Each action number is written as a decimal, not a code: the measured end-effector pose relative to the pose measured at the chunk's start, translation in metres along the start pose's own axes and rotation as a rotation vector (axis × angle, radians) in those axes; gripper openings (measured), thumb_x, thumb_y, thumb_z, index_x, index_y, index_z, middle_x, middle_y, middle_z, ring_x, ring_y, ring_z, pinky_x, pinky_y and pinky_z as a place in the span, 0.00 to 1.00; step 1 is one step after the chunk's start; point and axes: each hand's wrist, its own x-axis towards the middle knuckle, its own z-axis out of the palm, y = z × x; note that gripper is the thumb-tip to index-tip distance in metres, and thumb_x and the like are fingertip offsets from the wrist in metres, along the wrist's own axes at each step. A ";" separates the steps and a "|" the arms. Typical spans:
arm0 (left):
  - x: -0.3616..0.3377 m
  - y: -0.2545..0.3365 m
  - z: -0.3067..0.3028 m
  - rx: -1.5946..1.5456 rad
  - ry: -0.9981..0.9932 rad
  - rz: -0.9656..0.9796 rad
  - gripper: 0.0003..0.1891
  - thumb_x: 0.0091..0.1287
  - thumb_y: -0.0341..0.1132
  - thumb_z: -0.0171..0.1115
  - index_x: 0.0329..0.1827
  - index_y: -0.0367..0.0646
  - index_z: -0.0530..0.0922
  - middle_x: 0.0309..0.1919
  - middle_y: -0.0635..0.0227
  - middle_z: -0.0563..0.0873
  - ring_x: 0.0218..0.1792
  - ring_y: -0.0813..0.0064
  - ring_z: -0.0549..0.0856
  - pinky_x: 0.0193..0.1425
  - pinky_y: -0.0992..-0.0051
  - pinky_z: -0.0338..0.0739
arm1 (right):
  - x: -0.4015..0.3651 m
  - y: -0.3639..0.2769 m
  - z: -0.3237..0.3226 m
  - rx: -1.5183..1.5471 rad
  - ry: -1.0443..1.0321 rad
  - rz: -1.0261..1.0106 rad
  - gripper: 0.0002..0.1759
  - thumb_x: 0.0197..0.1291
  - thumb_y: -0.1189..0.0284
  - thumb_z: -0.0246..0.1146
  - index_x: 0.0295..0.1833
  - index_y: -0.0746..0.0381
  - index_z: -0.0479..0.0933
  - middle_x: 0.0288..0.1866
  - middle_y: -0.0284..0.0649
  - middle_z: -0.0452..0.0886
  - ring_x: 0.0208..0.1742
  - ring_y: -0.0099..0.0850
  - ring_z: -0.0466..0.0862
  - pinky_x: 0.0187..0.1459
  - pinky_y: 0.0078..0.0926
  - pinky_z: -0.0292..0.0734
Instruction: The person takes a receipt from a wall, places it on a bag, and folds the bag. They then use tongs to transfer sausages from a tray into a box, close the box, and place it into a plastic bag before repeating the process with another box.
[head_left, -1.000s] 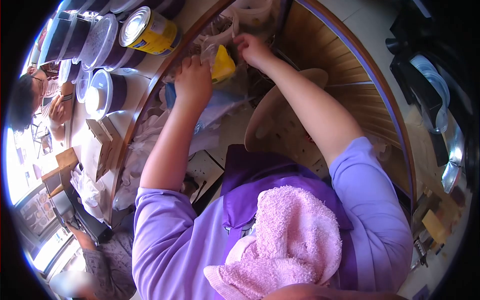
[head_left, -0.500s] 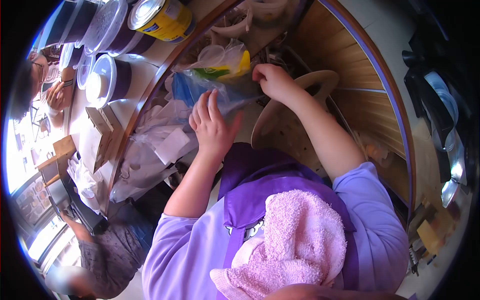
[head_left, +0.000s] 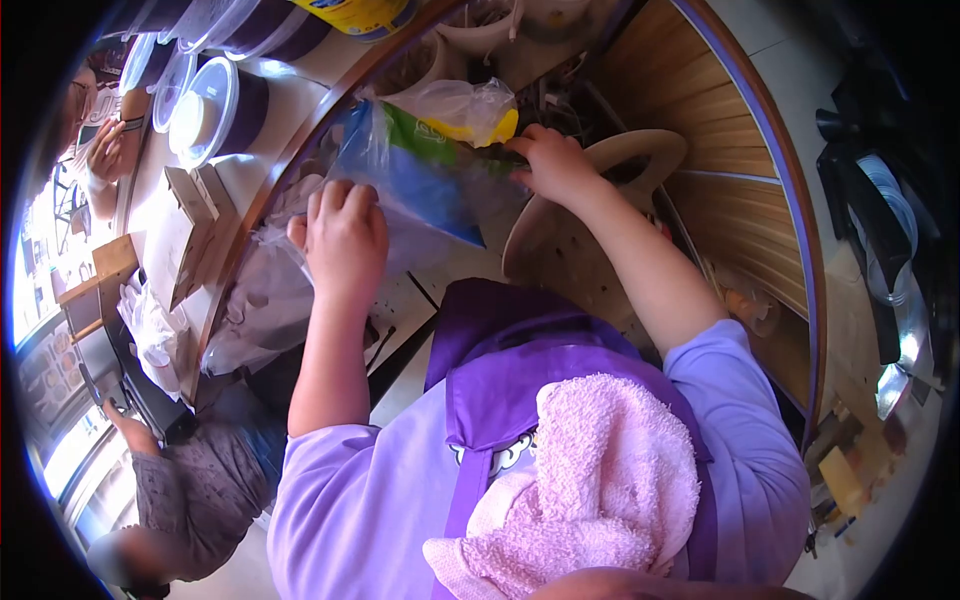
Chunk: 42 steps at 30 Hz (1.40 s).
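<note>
Holds blue-and-green plastic bag (head_left: 425, 190) stretched between both hands, just below clear bag (head_left: 462, 100) with yellow contents. Clamps one end in left hand (head_left: 340, 240), fingers curled shut; pinches opposite end with right hand (head_left: 552, 165) fingertips.

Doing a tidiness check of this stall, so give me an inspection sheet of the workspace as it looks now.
Surface: counter, curved, wood-edged, crowded.
Job's things: blue-green bag, stretched between both hands.
Clutter: clear bag with something yellow inside; lidded cups; can; crumpled plastic.
Hands: left hand grips the bag's near edge; right hand pinches its far end.
Cables: nothing seen.
Surroundings: wooden stool; pink towel on the person's chest; other people beyond the counter.
</note>
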 end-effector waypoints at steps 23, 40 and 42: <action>0.056 -0.006 0.028 -1.387 -0.872 -0.181 0.07 0.61 0.32 0.52 0.32 0.35 0.72 0.41 0.54 0.81 0.25 0.67 0.83 0.28 0.71 0.78 | 0.024 0.010 0.013 -0.063 -0.280 0.222 0.11 0.46 0.72 0.57 0.38 0.59 0.79 0.41 0.47 0.80 0.46 0.41 0.80 0.47 0.49 0.69; 0.080 0.012 0.061 -0.649 -0.272 0.653 0.10 0.57 0.24 0.49 0.38 0.37 0.78 0.35 0.56 0.81 0.39 0.58 0.80 0.45 0.66 0.73 | -0.012 -0.015 -0.003 1.103 0.356 0.176 0.05 0.64 0.69 0.51 0.37 0.59 0.65 0.20 0.35 0.69 0.17 0.24 0.68 0.19 0.27 0.66; 0.090 0.015 0.065 -0.754 -0.662 0.443 0.12 0.56 0.26 0.56 0.44 0.36 0.77 0.42 0.53 0.80 0.45 0.60 0.79 0.51 0.65 0.71 | -0.011 -0.024 -0.004 0.960 0.566 0.056 0.06 0.64 0.69 0.52 0.37 0.59 0.65 0.19 0.36 0.69 0.18 0.25 0.69 0.22 0.29 0.66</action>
